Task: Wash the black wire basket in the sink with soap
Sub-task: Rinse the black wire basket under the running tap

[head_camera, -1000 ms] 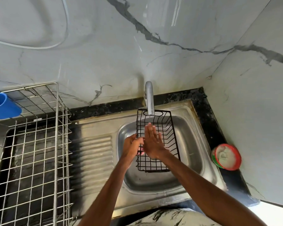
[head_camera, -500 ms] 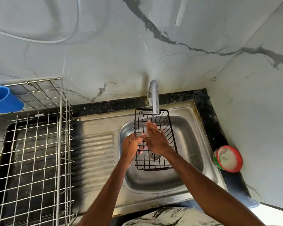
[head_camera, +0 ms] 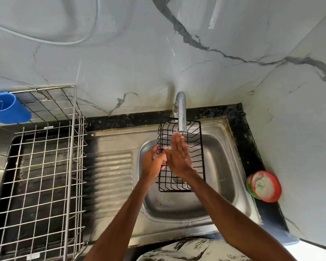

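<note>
The black wire basket (head_camera: 193,146) stands in the steel sink (head_camera: 224,166) under the tap (head_camera: 181,113). My left hand (head_camera: 151,162) curls its fingers round the basket's left side wires. My right hand (head_camera: 179,157) lies flat with straight fingers over the inside of the basket, fingertips just below the spout. A small pink thing (head_camera: 163,167) peeks out between the two hands; I cannot tell what it is. A red-rimmed tub of white soap paste (head_camera: 263,186) sits on the dark counter right of the sink.
A steel wire dish rack (head_camera: 45,166) fills the counter at the left, with a blue plastic holder (head_camera: 8,110) hung on its back corner. The ribbed drainboard (head_camera: 113,176) lies between rack and basin. Marble walls close in behind and on the right.
My right hand has slid a little along the basket toward the tap. The left hand keeps its hold on the basket's left side.
</note>
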`<state>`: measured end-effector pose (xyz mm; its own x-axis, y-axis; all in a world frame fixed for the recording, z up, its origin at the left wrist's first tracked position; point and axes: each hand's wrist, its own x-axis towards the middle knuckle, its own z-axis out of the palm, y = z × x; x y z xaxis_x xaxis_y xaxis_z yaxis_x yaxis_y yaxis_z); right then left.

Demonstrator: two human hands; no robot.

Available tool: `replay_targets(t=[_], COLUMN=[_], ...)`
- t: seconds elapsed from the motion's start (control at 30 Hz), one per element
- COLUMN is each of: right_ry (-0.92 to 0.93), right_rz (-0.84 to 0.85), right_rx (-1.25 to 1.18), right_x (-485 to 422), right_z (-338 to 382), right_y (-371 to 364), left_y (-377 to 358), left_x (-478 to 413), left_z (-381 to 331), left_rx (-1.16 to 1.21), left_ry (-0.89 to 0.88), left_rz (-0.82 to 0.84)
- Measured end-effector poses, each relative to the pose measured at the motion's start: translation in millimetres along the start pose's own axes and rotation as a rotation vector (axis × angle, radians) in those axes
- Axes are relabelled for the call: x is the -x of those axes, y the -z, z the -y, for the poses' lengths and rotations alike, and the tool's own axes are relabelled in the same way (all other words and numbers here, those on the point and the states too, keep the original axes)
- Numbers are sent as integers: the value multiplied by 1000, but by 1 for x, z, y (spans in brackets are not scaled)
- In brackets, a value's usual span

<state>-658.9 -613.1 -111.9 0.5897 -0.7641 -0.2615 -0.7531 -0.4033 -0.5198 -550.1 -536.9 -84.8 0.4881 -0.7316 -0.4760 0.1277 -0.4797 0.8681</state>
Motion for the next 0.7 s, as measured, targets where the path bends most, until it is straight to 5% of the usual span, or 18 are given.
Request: replay_targets(t=[0.1, 0.2, 0.33, 0.47, 0.6, 0.7], right_ry=[153, -106, 218, -57, 175, -24], right_rz=[15, -103, -25, -127, -57, -148], right_rx=[30, -58, 55, 26, 76, 70], right_x=[4, 2, 10, 5, 12, 9], right_z=[-8, -13, -6, -7, 0, -19], right_y=[-2, 1, -2, 6, 8, 11], left_y=[2, 0, -8, -13, -17, -13], left_x=[-4, -7, -3, -7, -12, -17], left_z=[1, 1, -5, -13, -17, -18], left_rx=[8, 38, 14, 115, 112, 161], left_ry=[3, -5, -60, -40, -55, -48], left_rz=[-16, 19, 21, 33, 28, 13])
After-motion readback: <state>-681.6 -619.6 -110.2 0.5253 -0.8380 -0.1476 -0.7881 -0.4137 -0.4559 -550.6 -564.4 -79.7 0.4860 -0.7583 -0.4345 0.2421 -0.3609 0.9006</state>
